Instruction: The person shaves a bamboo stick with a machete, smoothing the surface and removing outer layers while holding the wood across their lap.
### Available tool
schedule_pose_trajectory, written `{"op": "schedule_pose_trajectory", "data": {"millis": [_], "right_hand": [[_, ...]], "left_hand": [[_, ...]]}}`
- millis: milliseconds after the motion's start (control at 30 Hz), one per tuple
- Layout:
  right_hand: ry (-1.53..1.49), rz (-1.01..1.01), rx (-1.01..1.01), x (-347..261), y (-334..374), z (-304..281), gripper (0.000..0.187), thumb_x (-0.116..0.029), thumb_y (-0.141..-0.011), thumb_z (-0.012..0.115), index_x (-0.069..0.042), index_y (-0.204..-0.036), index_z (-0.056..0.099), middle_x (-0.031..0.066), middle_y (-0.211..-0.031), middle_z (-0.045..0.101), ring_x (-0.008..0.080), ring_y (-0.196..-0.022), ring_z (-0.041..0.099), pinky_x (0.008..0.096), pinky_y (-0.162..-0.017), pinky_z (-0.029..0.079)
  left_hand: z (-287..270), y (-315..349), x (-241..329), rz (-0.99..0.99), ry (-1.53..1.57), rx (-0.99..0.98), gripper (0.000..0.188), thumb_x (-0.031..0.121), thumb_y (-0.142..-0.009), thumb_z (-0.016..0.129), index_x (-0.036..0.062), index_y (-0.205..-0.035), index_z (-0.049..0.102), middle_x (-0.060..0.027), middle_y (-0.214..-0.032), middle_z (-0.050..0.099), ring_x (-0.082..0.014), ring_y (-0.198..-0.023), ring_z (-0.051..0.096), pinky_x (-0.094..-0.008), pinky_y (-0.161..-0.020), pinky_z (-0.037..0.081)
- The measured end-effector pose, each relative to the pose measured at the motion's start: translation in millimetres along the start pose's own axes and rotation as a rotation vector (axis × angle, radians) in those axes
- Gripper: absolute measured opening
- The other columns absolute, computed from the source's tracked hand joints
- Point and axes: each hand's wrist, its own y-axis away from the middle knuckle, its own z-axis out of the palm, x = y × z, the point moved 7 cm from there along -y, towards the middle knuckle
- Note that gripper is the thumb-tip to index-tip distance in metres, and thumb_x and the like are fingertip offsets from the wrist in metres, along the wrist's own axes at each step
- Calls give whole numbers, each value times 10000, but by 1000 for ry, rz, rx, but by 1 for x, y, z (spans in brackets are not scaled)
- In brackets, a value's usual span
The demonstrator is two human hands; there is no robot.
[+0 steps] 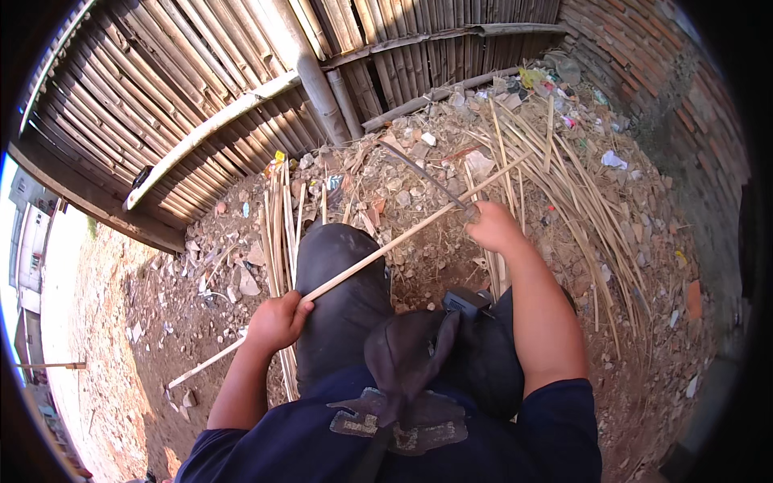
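Observation:
A long pale bamboo strip (378, 256) slants across my left knee, from the ground at lower left up to the right. My left hand (278, 322) is closed around it beside that knee. My right hand (493, 228) is closed on a knife, whose handle is hidden in the fist. The knife's long, thin dark blade (420, 171) points up and left. Near the right fist the blade crosses the bamboo strip; whether it cuts into the strip cannot be made out.
Several loose bamboo strips (584, 217) lie on the right, and another bunch (279, 229) lies by my left knee. Stones and litter cover the ground (241, 266). A bamboo fence (193, 97) stands ahead, a brick wall (644, 72) at right. A small dark device (465, 303) sits by my lap.

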Motion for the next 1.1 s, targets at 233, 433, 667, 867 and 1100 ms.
{"op": "schedule_pose_trajectory", "data": {"millis": [233, 433, 667, 867, 1100], "right_hand": [[-110, 19, -75, 9, -3, -1, 439, -241, -789, 711, -76, -1196, 716, 224, -1049, 730, 390, -1007, 696, 457, -884, 556], [13, -99, 117, -28, 20, -7, 482, -232, -780, 719, -70, -1233, 708, 225, -1068, 730, 399, -1018, 690, 446, -892, 558], [-100, 65, 130, 34, -10, -10, 406, -244, -780, 732, 15, -1091, 704, 240, -992, 729, 391, -966, 704, 451, -872, 557], [30, -100, 39, -29, 28, -13, 353, -230, -791, 703, -43, -1091, 715, 234, -1014, 728, 396, -967, 702, 469, -884, 559], [-133, 184, 224, 74, -11, -19, 377, -201, -797, 701, -38, -1136, 712, 227, -1044, 731, 364, -999, 712, 436, -881, 563]], "left_hand": [[5, -1, -4, 13, 133, 25, 396, 406, -1026, 559, 37, -883, 571, -258, -768, 654, -495, -780, 645, -574, -695, 498], [1, 2, -4, 32, 132, 44, 400, 394, -1025, 567, 29, -860, 570, -258, -747, 644, -493, -758, 640, -566, -679, 498], [-2, -3, -3, 50, 119, 84, 381, 383, -1015, 588, 35, -861, 567, -253, -739, 643, -490, -746, 645, -569, -661, 493], [3, 3, -4, 34, 116, 89, 385, 366, -1011, 603, 33, -827, 549, -241, -694, 629, -485, -698, 637, -560, -636, 493], [-1, 1, -1, 49, 72, 152, 414, 392, -1004, 614, 38, -802, 540, -227, -649, 614, -470, -652, 639, -545, -593, 499]]}}
